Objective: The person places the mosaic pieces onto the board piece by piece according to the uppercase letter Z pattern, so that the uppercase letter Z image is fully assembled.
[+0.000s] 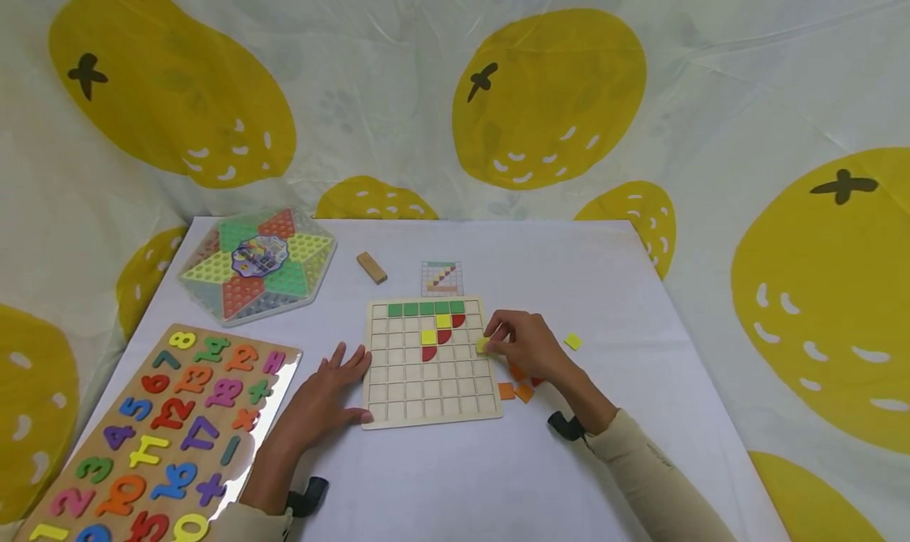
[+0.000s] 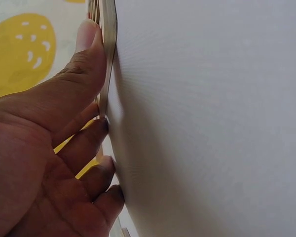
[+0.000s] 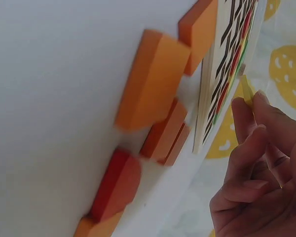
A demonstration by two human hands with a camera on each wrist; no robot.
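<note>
A wooden grid board (image 1: 434, 392) lies on the white table, with a row of green tiles (image 1: 419, 309) along its top. Below that row, two yellow squares (image 1: 428, 336) and three red quarter-round pieces (image 1: 429, 354) step down diagonally to the left. My left hand (image 1: 329, 392) rests at the board's left edge, fingers spread and thumb at the lower corner. Between thumb and fingertips, my right hand (image 1: 522, 340) pinches a yellow tile (image 3: 247, 90) over the board's right edge. Orange tiles (image 3: 153, 79) and a red piece (image 3: 117, 182) lie loose beside the board, partly under that hand.
Behind the board are a small printed pattern card (image 1: 441, 278) and a wooden block (image 1: 372, 268). A Chinese checkers set (image 1: 245, 293) stands at the back left, a number puzzle board (image 1: 167, 333) at the front left. One yellow tile (image 1: 573, 341) lies right of my right hand.
</note>
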